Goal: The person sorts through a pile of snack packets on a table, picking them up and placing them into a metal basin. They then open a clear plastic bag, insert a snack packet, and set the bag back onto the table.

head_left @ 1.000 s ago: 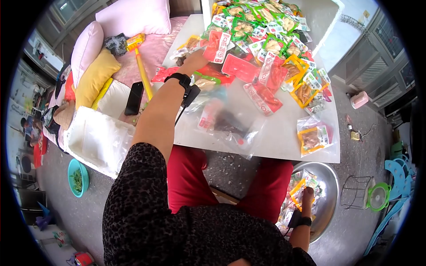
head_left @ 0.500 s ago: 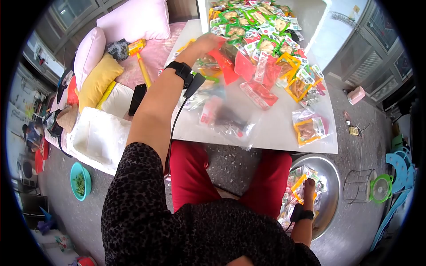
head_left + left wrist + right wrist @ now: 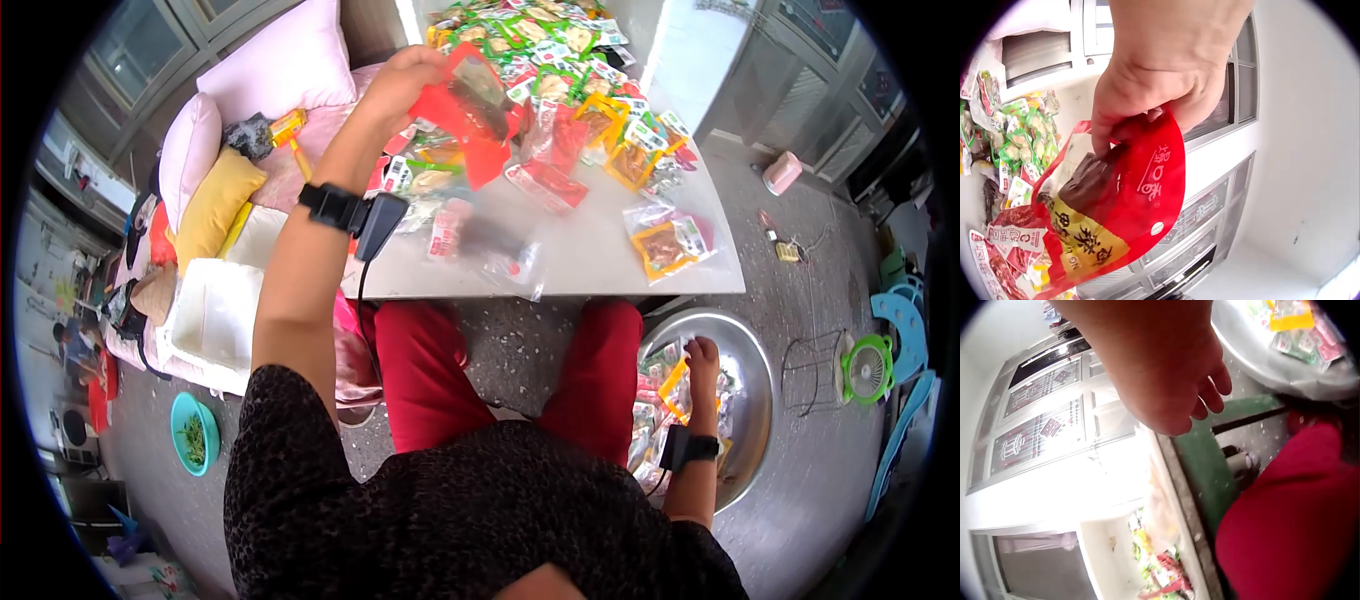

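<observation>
My left hand (image 3: 398, 88) pinches a red packet (image 3: 486, 150) by its edge, held up over the back left of the white table (image 3: 600, 260). In the left wrist view the hand (image 3: 1157, 81) grips the top of this red packet (image 3: 1163, 169), which has a clear window and a yellow panel. My right hand (image 3: 703, 368) hangs over the metal basin (image 3: 755, 400) of packets at the lower right. The right wrist view shows that hand (image 3: 1160, 369) with fingers loosely bent and nothing visible in them.
A white foam box (image 3: 640, 40) heaped with green-edged packets (image 3: 550, 85) stands at the back. Orange-edged packets (image 3: 632, 162) and red ones (image 3: 548, 185) lie on the table. Left are a bed with pillows (image 3: 285, 60), a white foam tray (image 3: 212, 318) and a teal bowl (image 3: 208, 450).
My left hand has lifted the red packet off the heap and drawn it left and towards me, now hanging unfolded. The right hand stays over the basin. The head view has shifted.
</observation>
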A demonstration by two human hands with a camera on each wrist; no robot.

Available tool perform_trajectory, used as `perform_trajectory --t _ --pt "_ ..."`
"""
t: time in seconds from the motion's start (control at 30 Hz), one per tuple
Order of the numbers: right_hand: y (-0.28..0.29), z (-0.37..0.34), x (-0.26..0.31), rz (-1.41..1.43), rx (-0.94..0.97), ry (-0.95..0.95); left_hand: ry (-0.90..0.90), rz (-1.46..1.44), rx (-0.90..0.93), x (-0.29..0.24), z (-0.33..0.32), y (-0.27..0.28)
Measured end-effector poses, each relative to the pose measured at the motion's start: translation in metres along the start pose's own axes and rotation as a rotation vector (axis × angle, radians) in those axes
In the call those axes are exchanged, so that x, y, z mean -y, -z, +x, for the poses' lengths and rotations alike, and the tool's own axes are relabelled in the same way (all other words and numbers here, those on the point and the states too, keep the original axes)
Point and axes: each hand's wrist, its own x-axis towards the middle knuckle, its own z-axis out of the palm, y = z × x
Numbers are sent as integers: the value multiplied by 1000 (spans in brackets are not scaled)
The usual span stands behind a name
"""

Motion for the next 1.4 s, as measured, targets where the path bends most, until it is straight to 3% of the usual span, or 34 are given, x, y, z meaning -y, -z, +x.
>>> perform_trajectory --t 0.13,0.27,0.4,0.5,0.57,0.6,0.73,0.77,0.8,0.87,0.93,1.0,1.1,1.3,1.4 --pt "-21 -15 62 270 143 -42 -76 -104 -8 0 -46 -30" --pt "-42 -39 107 584 420 -148 -100 -179 -31 23 -93 -74" --pt "-58 -61 117 893 719 -235 -29 -282 111 43 -136 -128" --pt "-58 -74 125 1231 830 -268 49 -328 203 67 -154 -157" --pt "-51 -78 127 1273 750 -230 73 -296 272 75 -167 -176" --pt "-48 -80 126 1292 717 -212 80 -329 393 89 -167 -175" --pt "-20 -69 77 1332 584 -239 223 -141 634 115 -173 -187" --pt "-13 -73 79 1339 444 -230 247 -95 692 118 -176 -190" --pt "0 -79 85 1252 378 -216 217 -93 707 120 -177 -192" --pt "26 -71 43 1237 290 -176 160 -90 734 125 -177 -196" --pt "57 -71 16 1230 145 -92 228 -49 659 131 -173 -188" --pt "90 -73 -21 1019 -82 -152 272 -27 620 140 -169 -173" --pt "125 -83 -88 952 -292 -188 322 -38 526 151 -170 -152" --pt "142 -127 -188 631 -543 -533 430 37 391 164 -181 -115" --pt "144 -129 -240 709 -671 -703 466 52 359 167 -186 -102"
